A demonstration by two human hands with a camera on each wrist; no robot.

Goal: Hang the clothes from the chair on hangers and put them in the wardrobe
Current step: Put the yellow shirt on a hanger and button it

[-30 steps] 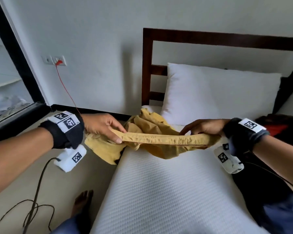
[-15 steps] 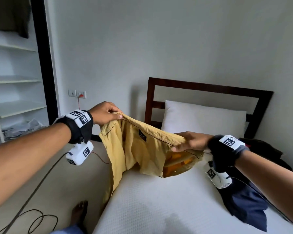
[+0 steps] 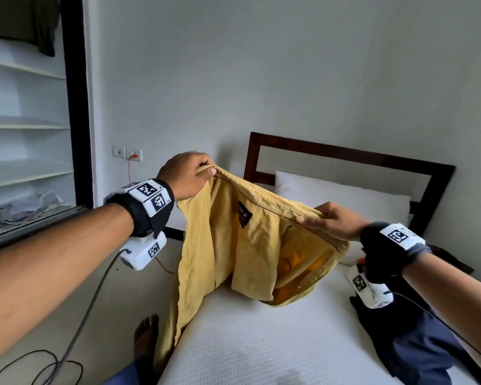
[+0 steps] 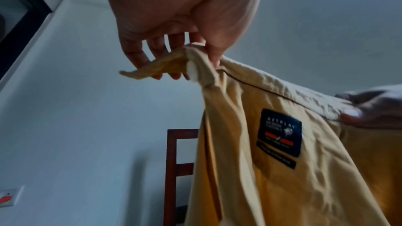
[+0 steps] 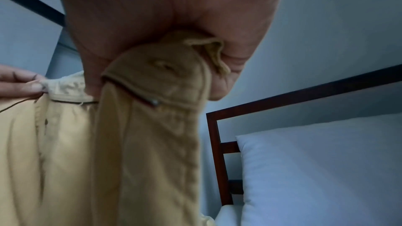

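Observation:
A yellow shirt (image 3: 233, 245) hangs above the bed, held up by its collar, its inside and dark neck label (image 3: 245, 213) facing me. My left hand (image 3: 190, 176) pinches the left end of the collar, raised higher. My right hand (image 3: 331, 220) grips the right end, lower and over the mattress. In the left wrist view the left hand (image 4: 191, 54) pinches the collar tip of the shirt (image 4: 261, 161). In the right wrist view the right hand (image 5: 163, 32) clamps bunched cloth of the shirt (image 5: 141, 143). The shirt's lower part trails down the bed's side. No hanger is in view.
The open wardrobe (image 3: 25, 120) with white shelves stands at the left, a dark garment (image 3: 22, 20) hanging at its top. The white bed (image 3: 289, 343) carries a pillow (image 3: 345, 195) and dark blue clothes (image 3: 417, 343) at the right. A cable (image 3: 75, 329) and my bare foot (image 3: 146, 334) are on the floor.
Both hands have lifted the shirt off the bed by its collar, the left hand rising higher. The shirt now hangs open. My view has tilted up toward the wardrobe and wall.

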